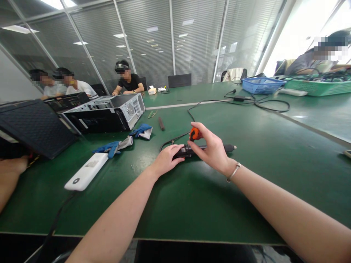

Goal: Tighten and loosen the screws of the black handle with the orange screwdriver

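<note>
One label (92, 163) unreadable; left hand (168, 159) holds black tool (228, 148), right hand (210, 147) orange piece (195, 132).

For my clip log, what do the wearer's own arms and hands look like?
The left forearm and right forearm show no sleeves. The left hand and right hand wear no gloves; a slim, silvery bracelet circles the right wrist.

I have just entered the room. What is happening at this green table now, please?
The person's left hand grips a long black device with a metal tip, on the green table. The right hand holds a small orange-and-black tool over it. Blue-and-white fabric gloves and a silver-and-black metal computer case lie farther left. Other people sit around the table.
</note>
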A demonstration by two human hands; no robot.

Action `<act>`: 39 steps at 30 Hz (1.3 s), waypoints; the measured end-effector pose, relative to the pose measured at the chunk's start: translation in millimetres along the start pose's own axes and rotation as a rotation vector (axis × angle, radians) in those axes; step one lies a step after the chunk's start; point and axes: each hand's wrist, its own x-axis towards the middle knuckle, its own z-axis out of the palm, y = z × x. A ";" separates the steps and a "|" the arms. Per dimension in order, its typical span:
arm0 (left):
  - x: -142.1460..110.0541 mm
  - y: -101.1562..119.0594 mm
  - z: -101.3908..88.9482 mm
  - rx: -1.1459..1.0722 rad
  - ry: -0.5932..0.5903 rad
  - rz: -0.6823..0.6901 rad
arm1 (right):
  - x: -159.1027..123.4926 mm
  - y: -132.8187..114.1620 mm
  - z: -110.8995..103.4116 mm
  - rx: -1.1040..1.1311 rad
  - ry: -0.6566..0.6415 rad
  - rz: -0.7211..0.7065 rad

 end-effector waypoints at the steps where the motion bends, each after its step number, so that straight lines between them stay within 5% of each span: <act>1: -0.1 -0.2 0.2 0.000 0.003 -0.001 | 0.1 -0.2 -0.3 -0.027 0.011 -0.010; 39: -5.7 4.8 -5.0 -0.020 -0.003 -0.031 | -2.6 -2.1 4.7 0.025 -0.025 -0.006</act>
